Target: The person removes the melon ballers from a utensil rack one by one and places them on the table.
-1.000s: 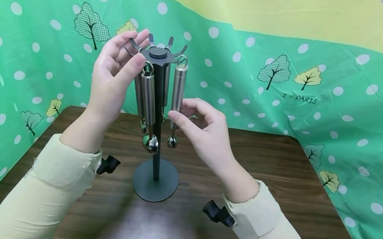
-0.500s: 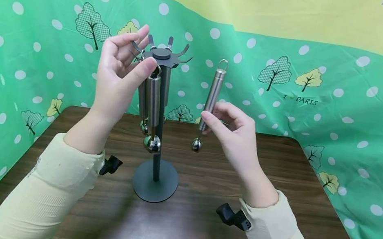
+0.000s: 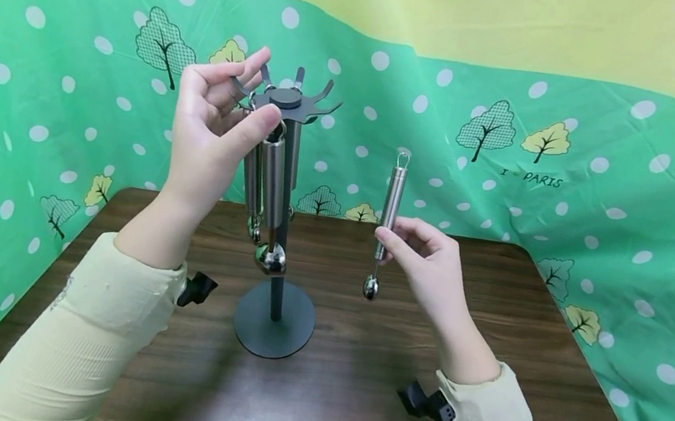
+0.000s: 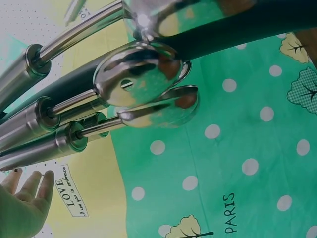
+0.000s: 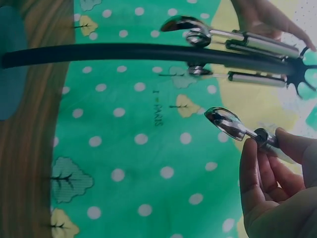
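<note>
Green polka-dot cloth [image 3: 603,228] with little trees was draped behind a dark wooden table [image 3: 519,354], so pretty cheerful backdrop lol.

A slim steel utensil [image 3: 391,204] was being pinched low on its handle by the right hand [image 3: 433,268], thumb and fingertips clamped around it. It was held upright, hanging loop at the top above the hand, small rounded scoop end dangling just below the fingers. Its long axis was pretty much vertical, and it was carried in the air above the table, well apart from the rack and off to that hand's inner side.

The dark rack [image 3: 279,231] was steadied by the left hand [image 3: 211,133], with thumb and fingers closed on a hook or a utensil's ring at the top crown; exactly which one couldn't be made out. A few more steel utensils [image 3: 269,186] were hung just beside that hand's thumb, their scoop ends bunched lower down against the pole. Clearly the left hand was the one nearer the rack, the right one nearer the loose utensil.

The rack's round base [image 3: 274,317] was planted on the table between the two sleeves.
</note>
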### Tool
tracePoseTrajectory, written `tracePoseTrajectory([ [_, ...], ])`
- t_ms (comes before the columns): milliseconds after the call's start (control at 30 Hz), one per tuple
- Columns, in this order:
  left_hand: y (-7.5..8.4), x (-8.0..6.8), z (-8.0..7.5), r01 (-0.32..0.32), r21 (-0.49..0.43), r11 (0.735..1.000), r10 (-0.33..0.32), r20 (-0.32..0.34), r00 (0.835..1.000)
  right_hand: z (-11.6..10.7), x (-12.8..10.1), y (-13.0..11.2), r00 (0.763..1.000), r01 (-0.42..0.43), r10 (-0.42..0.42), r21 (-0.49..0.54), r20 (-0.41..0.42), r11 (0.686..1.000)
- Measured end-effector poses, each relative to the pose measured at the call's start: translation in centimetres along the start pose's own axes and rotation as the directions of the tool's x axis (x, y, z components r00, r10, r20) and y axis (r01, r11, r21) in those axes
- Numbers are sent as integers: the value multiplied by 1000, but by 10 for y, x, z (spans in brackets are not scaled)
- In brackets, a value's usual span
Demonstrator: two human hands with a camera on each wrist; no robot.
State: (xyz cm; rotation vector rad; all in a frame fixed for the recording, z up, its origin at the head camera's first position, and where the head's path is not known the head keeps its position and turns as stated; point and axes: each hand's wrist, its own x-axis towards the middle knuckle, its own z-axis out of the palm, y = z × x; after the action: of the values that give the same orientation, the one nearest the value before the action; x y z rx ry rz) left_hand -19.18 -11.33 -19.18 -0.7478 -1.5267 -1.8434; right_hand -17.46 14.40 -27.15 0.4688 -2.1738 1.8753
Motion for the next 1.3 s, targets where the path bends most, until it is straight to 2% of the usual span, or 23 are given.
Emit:
tracePoseTrajectory([
  [133, 1, 0, 0, 6, 6, 1000, -6, -7, 1000, -6, -3, 11, 998, -60, 58, -59, -20, 996],
  [367, 6, 1, 4, 70, 14, 997, -70, -21, 997, -18, -10, 33, 989, -136, 126, -133, -81, 982],
  [500, 6, 1, 5, 80, 43, 996, -79, -41, 996, -26, -12, 49, 984, -171, 159, -155, -86, 973],
  [767, 5, 0, 7, 69, 112, 991, -60, -78, 995, -38, -12, 79, 961, -274, 264, -142, -83, 951],
  [1000, 6, -1, 7, 80, 143, 986, -68, -90, 994, -45, -11, 103, 932, -358, 352, -62, -89, 932],
  [1300, 11, -1, 11, 93, 165, 982, -75, -114, 991, -42, -14, 127, 932, -362, 359, -71, -59, 929],
])
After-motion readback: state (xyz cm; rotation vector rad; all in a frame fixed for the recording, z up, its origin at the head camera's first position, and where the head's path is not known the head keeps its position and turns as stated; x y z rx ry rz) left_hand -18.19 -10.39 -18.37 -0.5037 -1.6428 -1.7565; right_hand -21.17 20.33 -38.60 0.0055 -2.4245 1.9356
